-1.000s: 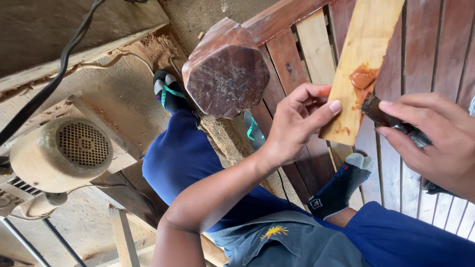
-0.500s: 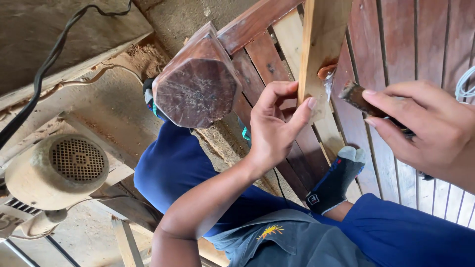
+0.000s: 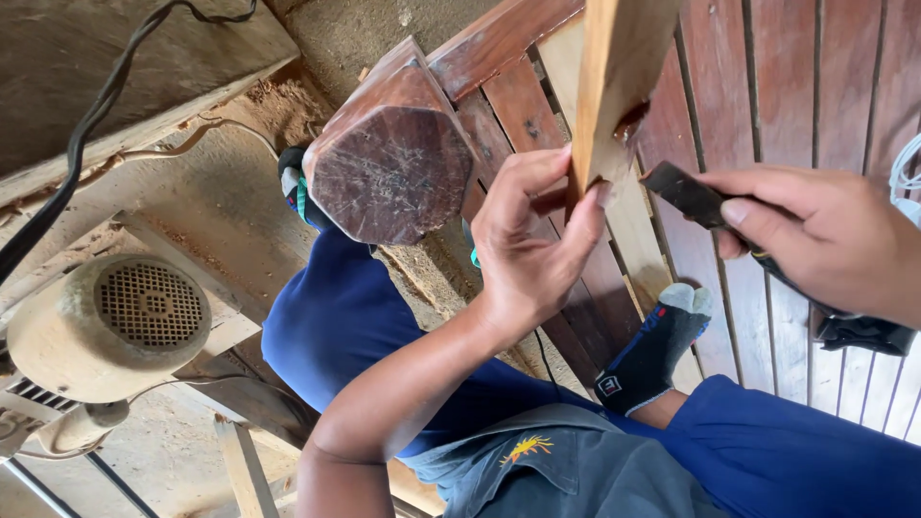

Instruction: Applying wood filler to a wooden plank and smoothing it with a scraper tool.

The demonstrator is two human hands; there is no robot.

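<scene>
The left hand [image 3: 528, 259] is pinching the bottom end of a light wood board [image 3: 619, 86], holding it up on its edge. The right hand [image 3: 825, 240] is gripping a flat dark blade [image 3: 683, 192], its tip just beside the board. A dark octagonal wood post [image 3: 393, 173] is lying near, on red slats [image 3: 787, 115].
</scene>
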